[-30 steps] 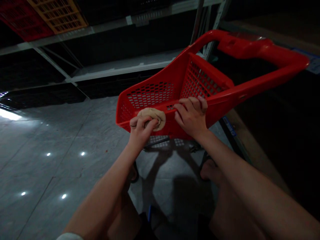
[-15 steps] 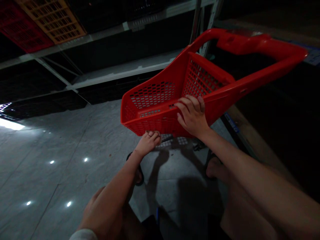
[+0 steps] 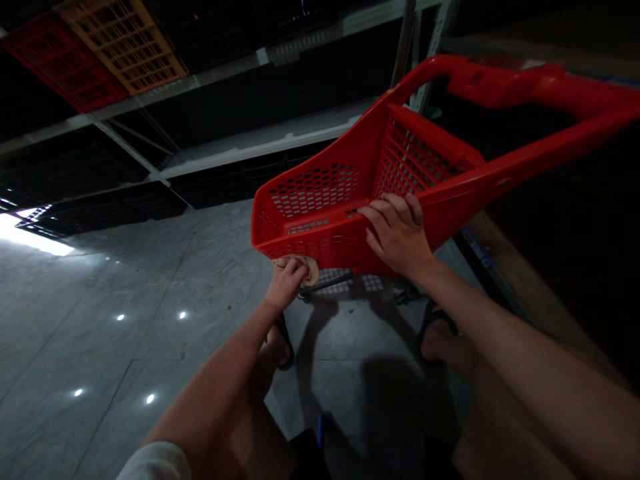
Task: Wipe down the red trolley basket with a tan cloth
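Note:
A red plastic shopping basket cart with a long looped handle stands tilted in front of me, its mesh walls open at the top. My right hand grips the near rim, fingers bent over the edge and thumb on the outer wall. Lower down, my left hand presses a tan cloth against the outside of the near wall, close to the front corner. The fingers are closed over the cloth, which sticks out at their right side. The basket's inside holds nothing that I can see.
Behind the cart runs a metal shelf, with a yellow crate and a red crate on its upper level. A low wooden edge lies to the right. My feet stand on the grey floor below the cart.
My left hand has slid left along the basket's near wall towards the front corner, and more of the cloth shows. The right hand keeps its place on the rim. The view has shifted slightly.

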Demonstrator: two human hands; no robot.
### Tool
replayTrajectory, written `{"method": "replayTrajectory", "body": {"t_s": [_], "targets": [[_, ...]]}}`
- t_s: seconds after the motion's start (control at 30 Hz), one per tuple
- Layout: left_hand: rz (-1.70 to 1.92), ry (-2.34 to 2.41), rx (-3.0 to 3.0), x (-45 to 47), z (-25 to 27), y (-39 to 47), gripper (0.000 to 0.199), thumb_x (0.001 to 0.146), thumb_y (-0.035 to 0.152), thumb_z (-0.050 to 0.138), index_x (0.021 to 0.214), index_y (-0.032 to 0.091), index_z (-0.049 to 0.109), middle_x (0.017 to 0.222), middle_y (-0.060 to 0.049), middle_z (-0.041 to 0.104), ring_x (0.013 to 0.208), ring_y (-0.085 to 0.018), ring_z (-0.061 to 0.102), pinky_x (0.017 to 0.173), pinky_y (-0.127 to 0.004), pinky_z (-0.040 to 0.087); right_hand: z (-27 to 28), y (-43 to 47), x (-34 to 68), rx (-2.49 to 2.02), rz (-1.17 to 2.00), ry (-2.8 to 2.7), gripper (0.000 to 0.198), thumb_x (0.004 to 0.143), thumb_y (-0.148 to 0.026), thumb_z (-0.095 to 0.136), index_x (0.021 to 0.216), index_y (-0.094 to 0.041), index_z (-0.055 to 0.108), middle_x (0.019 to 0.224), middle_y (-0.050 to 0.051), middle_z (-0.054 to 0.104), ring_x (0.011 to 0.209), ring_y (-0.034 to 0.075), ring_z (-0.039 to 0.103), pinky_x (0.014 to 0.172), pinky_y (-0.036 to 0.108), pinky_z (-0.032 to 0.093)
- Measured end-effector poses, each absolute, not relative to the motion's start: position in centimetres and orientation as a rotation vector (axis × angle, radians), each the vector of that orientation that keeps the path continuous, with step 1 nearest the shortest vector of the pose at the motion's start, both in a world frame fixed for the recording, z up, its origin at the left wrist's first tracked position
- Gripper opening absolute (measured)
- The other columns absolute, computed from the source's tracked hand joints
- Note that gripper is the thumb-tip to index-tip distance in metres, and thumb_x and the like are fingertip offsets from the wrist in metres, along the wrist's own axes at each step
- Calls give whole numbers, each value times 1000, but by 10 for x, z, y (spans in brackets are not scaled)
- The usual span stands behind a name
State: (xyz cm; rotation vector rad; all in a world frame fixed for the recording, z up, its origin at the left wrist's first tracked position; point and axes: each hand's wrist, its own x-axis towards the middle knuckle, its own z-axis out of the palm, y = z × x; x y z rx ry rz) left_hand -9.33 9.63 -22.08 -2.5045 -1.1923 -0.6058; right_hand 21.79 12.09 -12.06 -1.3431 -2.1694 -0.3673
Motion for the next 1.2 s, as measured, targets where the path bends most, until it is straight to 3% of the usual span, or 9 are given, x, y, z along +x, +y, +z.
{"method": "replayTrajectory", "body": {"t_s": [0.17,0.37,0.43,0.6,0.77,0.87,0.97,1.1,1.2], "targets": [[-573,-1201,-2514,-111,-218,95,17,85,9,57,74,20,65,85,-7,62,85,-22,51,79,-37,45,-117,122,211,-1384,-274,-2112,41,91,-23,50,132,-24,57,130,11,61,137,32,43,120,60,24],[-1244,-1305,-1929,-92,-139,107,15,89,17,57,77,23,64,91,-6,58,94,-24,51,87,-44,44,-122,126,206,-1423,-318,-2036,37,91,-24,51,128,-22,58,127,12,61,137,35,43,120,64,23],[-1285,-1401,-1853,-86,-132,109,13,86,16,55,78,22,64,94,-7,58,98,-26,51,91,-46,42,-124,128,207,-1418,-347,-2021,36,91,-25,52,126,-21,58,124,12,62,136,35,44,120,64,22],[-933,-1755,-2198,-86,-179,115,16,83,11,54,80,20,66,100,-10,58,105,-29,51,96,-47,39,-127,130,214,-1368,-387,-2043,37,91,-25,53,127,-22,58,123,11,63,134,35,45,120,62,23],[-761,-1774,-2435,-91,-234,105,17,75,6,59,73,20,67,92,-9,61,94,-25,54,86,-40,45,-128,131,218,-1338,-409,-2075,39,91,-24,53,130,-21,57,125,11,62,134,33,45,121,61,23],[-806,-1749,-2479,-84,-232,103,17,73,6,59,68,20,65,83,-8,61,86,-23,53,80,-37,46,-127,133,218,-1351,-403,-2053,41,89,-23,55,130,-20,57,126,11,62,134,32,45,122,62,21],[-1077,-1726,-2308,-64,-195,107,17,81,10,55,71,20,64,88,-9,61,92,-24,52,88,-42,45,-123,133,219,-1352,-354,-2004,39,90,-22,55,129,-20,59,128,11,63,135,31,45,125,61,17],[-1585,-1521,-1937,-29,-134,103,10,84,17,54,79,22,62,98,-9,60,100,-26,53,94,-46,43,-117,122,209,-1205,-49,-1931,41,95,-28,50,135,-22,59,136,10,63,140,28,45,128,59,17],[-1736,-1485,-1974,4,-116,92,16,80,12,51,90,22,60,100,-9,60,103,-26,53,93,-44,44,-115,99,189,-1024,571,-1706,45,97,-41,51,140,-27,56,146,8,59,143,25,46,127,51,28]]}}
